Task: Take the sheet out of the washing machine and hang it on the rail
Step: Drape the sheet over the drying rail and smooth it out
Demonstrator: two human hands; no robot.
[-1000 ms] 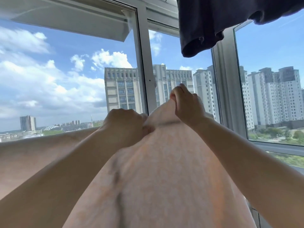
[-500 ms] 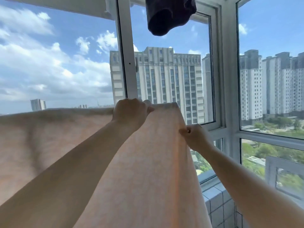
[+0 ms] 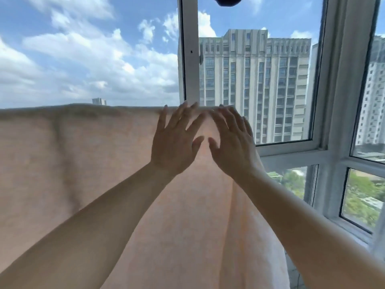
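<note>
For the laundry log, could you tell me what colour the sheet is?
Pale peach-pink, plain, seen in the head view: sheet.

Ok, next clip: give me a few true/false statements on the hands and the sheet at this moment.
1. Both hands, left and right, are open with fingers spread. True.
2. The sheet is bunched in the right fist. False: neither hand grips it.
3. The sheet's top edge runs level across the view. True.
4. The sheet is dark blue. False: it is pale peach.
5. A dark garment hangs at the top edge. True.
</note>
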